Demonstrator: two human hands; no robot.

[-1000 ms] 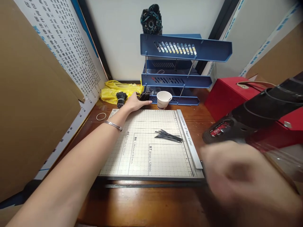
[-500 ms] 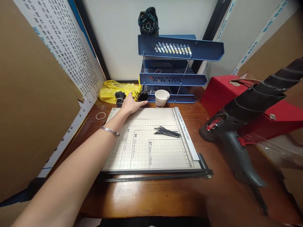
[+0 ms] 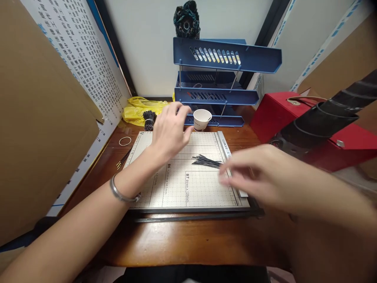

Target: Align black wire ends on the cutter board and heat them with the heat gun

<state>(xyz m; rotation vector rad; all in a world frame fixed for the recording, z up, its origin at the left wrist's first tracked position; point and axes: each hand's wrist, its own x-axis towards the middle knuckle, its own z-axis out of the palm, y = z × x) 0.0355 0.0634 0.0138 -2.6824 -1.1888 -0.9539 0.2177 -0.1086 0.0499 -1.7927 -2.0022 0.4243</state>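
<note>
Nearest, at six o'clock on a dial laid over the paper cutter, the front of the wooden tabletop shows, then a black bar along the cutter's front edge. The right hand, blurred, comes in at three o'clock over the cutter's metal strip, its fingertips by the near ends of the loose black sticks; whether it has gripped or even touched them, I cannot tell. Those sticks lie on the board just off the dial's middle, toward two o'clock. A silver bracelet rings the left wrist at eight. Gold-tipped sticks lie by the board at nine, a pale loop near ten. Toward eleven, the left hand is raised, fingers curved and parted from the thumb, with nothing visible in its grasp. A dark barrelled tool slants at two. Farther back stand a tied black bundle before a yellow bag toward eleven, a paper cup at twelve, a red box at two, and, behind the cup, a blue tray rack topped by a dark patterned object.
</note>
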